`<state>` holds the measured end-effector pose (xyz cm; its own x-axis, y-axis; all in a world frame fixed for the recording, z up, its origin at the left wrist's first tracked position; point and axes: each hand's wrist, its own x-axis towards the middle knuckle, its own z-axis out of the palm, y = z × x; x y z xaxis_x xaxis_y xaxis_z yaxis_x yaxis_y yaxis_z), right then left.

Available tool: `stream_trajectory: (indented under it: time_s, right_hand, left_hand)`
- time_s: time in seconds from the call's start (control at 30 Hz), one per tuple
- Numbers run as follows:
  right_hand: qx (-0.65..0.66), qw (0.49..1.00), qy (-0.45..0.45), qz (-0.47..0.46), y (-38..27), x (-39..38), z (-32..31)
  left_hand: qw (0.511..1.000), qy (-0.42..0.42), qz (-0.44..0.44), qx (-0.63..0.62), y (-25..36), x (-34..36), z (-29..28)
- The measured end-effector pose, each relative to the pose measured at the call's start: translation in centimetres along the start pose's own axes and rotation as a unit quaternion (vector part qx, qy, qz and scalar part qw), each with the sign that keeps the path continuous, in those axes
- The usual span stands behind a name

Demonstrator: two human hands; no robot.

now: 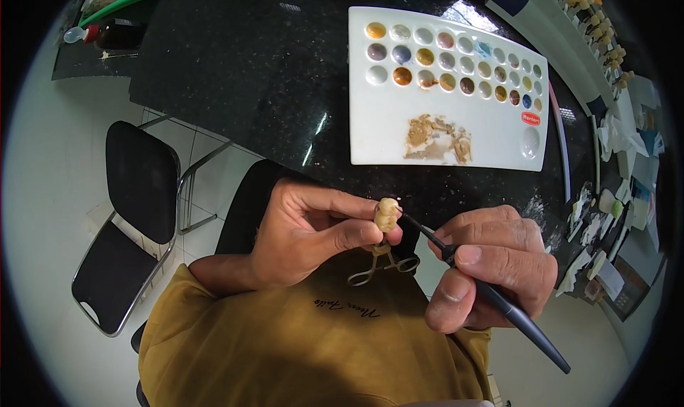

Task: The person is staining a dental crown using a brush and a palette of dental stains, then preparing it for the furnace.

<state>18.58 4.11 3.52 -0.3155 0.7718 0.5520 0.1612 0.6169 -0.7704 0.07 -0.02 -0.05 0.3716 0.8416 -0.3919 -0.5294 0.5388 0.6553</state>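
Note:
My left hand (303,229) is closed, its thumb and forefinger pinching a small cream-coloured dental crown (387,215), or a short row of them, from the left side. Just below it hang locking forceps (383,264) with two ring handles; their tips seem to meet the crown, though the fingers partly hide the join. My right hand (499,264) grips a slim brush (524,320) with a dark tapered handle like a pen. The brush's fine tip touches or nearly touches the crown's right side. Beyond both hands lies a white ceramic palette (377,122) with rows of coloured wells and a smear of brown paste.
The black speckled worktop (235,72) carries a dark bottle with a red cap (117,34) at the far left. Scraps, papers and white debris (588,222) crowd the right edge. Rows of tooth models (595,29) stand at the far right. A black chair (142,183) is on the left.

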Motion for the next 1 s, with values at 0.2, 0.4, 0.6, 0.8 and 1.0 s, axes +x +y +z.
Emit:
stream_trajectory:
  time_s: [0.2,0.4,0.6,0.8,1.0]
  right_hand:
    - [-0.004,1.000,-0.006,0.004,0.0,0.1,-0.2]
    - [0.003,1.000,0.026,-0.012,0.5,-0.3,-0.2]
    - [0.093,0.995,0.027,-0.018,1.5,0.2,-0.9]
    - [0.084,0.989,0.122,-0.008,0.9,-0.3,0.8]
    - [-0.004,0.998,0.035,0.054,-0.2,-0.4,0.2]
  left_hand:
    - [1.000,-0.001,0.003,-0.001,-0.1,0.0,0.0]
    - [1.000,-0.004,0.013,0.008,-0.1,0.1,-0.1]
    - [0.999,-0.004,-0.034,-0.008,0.7,-0.1,0.0]
    - [0.999,-0.001,-0.047,-0.010,0.7,-0.1,-0.1]
    - [0.999,0.003,-0.038,-0.006,0.7,0.0,0.0]
